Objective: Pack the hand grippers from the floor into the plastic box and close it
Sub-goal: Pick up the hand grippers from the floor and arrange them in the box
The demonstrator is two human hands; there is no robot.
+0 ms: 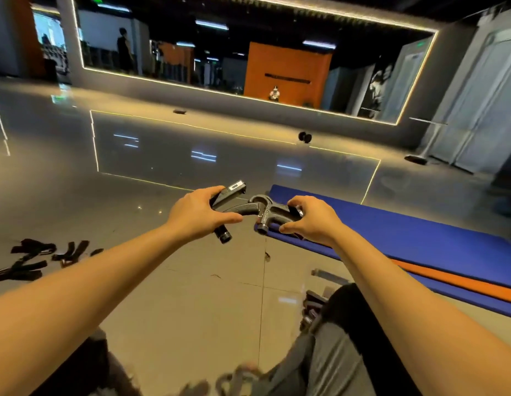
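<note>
Two sets of curled fingers (pixel 211 192) each clamp a tool: left hand (pixel 197 215) round the counter gripper (pixel 230 192), right hand (pixel 312 221) round the grey gripper (pixel 272 210). Both are held above the floor (pixel 191 281) at the mat's (pixel 420 232) left end, likely for boxing together; the box is not clearly in view.

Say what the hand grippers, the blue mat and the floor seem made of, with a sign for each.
Hand grippers: likely hard plastic, matt black-grey; the textured handles may be rubber. Blue mat: probably foam, matt, no glare. Floor: polished tile or stone, glossy; it mirrors the lights and shows joint lines.
</note>
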